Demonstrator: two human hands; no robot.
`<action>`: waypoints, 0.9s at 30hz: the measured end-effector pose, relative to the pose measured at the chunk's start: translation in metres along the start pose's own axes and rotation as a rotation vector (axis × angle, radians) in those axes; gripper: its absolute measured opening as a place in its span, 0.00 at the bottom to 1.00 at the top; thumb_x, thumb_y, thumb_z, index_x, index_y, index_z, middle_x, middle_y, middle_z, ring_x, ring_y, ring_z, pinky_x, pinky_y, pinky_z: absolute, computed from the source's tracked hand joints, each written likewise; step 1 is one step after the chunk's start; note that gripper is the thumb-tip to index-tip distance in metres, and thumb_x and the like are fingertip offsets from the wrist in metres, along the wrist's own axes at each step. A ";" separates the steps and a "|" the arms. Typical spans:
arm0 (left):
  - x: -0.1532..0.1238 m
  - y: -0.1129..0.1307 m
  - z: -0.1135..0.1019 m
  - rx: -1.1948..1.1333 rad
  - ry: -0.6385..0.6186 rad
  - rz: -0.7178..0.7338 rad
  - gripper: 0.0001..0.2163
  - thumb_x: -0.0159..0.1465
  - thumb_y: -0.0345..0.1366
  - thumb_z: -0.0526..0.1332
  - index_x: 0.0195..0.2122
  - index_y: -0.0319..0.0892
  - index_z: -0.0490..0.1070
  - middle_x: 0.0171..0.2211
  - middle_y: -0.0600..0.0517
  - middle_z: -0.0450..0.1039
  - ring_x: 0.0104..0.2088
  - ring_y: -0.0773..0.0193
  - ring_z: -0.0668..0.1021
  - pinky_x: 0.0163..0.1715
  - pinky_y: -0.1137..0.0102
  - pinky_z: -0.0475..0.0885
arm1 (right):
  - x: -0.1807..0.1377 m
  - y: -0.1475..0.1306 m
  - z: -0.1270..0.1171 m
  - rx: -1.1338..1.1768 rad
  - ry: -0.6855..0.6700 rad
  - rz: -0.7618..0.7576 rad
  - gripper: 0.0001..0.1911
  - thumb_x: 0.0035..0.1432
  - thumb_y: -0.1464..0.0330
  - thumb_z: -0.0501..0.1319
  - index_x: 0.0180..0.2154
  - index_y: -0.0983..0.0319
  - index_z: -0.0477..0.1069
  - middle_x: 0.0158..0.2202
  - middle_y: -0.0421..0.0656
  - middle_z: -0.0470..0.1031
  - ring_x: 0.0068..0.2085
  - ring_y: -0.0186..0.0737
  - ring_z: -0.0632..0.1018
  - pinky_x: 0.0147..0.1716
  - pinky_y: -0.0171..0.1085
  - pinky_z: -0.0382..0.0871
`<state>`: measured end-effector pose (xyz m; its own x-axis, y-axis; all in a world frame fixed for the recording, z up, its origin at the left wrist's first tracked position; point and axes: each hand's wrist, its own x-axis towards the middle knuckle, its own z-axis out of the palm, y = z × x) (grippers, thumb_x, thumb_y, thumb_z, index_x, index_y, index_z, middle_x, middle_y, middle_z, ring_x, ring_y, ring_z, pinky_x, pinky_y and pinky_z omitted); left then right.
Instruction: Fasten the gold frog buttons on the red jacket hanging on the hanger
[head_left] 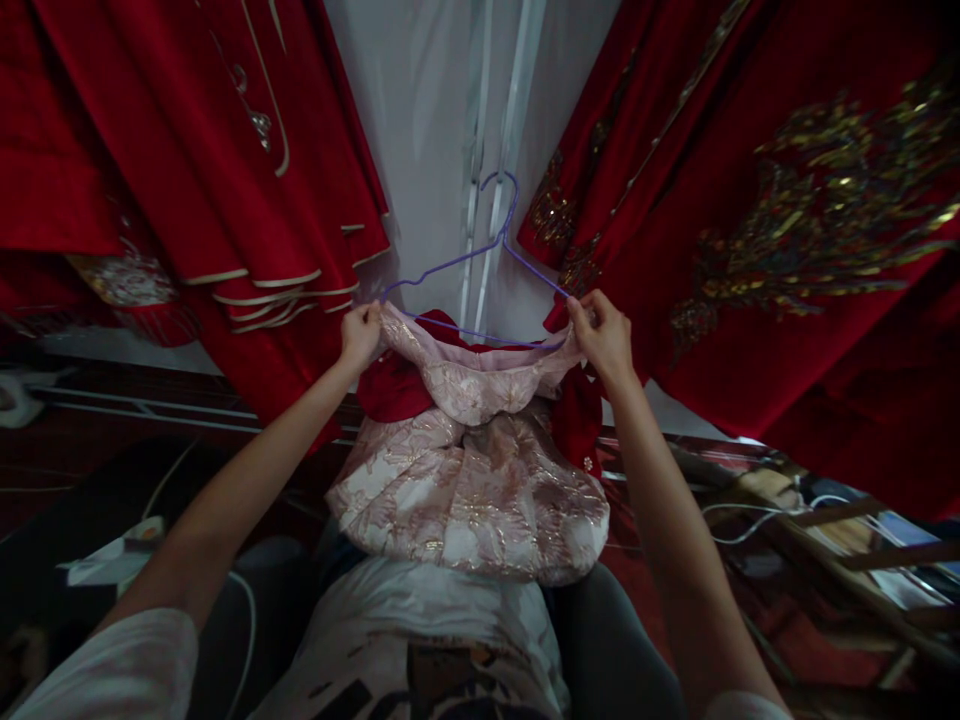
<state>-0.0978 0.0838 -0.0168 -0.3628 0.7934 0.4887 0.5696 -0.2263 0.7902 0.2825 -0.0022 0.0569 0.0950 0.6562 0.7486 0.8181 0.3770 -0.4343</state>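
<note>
A pale pink dress (480, 500) with a gold floral pattern hangs before me, its lower part over my lap. The ends of a purple wire hanger (457, 262) reach into its top edge, and the hook points up. My left hand (361, 332) pinches the dress at its upper left corner, by the hanger's end. At the upper right corner my right hand (602, 335) is closed on the dress beside the other end of the hanger. Dark red cloth (397, 385) shows behind the dress on both sides.
Red garments with pale trim (262, 270) hang at the left. Red garments with gold sequin work (810, 220) hang at the right. Between them stands a pale wall (405, 110) with metal rails (487, 130). A wooden frame (862, 560) with white cables stands low right.
</note>
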 end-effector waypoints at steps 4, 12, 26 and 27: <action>0.002 -0.018 0.006 -0.156 0.042 -0.101 0.15 0.64 0.41 0.51 0.31 0.36 0.72 0.28 0.50 0.73 0.30 0.64 0.73 0.32 0.72 0.68 | 0.000 0.001 -0.001 0.015 -0.002 -0.005 0.19 0.61 0.51 0.54 0.28 0.59 0.66 0.24 0.39 0.69 0.28 0.36 0.70 0.32 0.33 0.60; 0.005 -0.025 0.012 -0.316 0.188 0.031 0.16 0.63 0.43 0.54 0.27 0.36 0.72 0.23 0.53 0.70 0.25 0.67 0.71 0.29 0.74 0.66 | 0.003 0.003 -0.002 -0.009 0.026 -0.045 0.19 0.61 0.51 0.54 0.27 0.59 0.65 0.24 0.38 0.70 0.26 0.36 0.70 0.31 0.34 0.59; 0.003 -0.021 0.014 -0.399 0.227 -0.012 0.16 0.62 0.44 0.55 0.26 0.37 0.72 0.21 0.54 0.69 0.23 0.69 0.69 0.25 0.75 0.63 | 0.004 0.004 -0.002 -0.027 0.027 -0.068 0.19 0.61 0.52 0.54 0.27 0.59 0.65 0.24 0.39 0.70 0.27 0.37 0.71 0.30 0.35 0.58; 0.005 -0.020 0.015 -0.387 0.228 0.004 0.16 0.62 0.45 0.56 0.26 0.37 0.72 0.22 0.54 0.70 0.24 0.68 0.69 0.26 0.75 0.63 | 0.004 0.004 -0.003 -0.021 0.023 -0.071 0.19 0.61 0.52 0.54 0.27 0.59 0.65 0.24 0.39 0.70 0.27 0.36 0.71 0.30 0.35 0.58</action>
<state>-0.1001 0.1001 -0.0358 -0.5390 0.6570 0.5270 0.2693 -0.4584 0.8469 0.2880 0.0001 0.0595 0.0492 0.6133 0.7883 0.8350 0.4078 -0.3694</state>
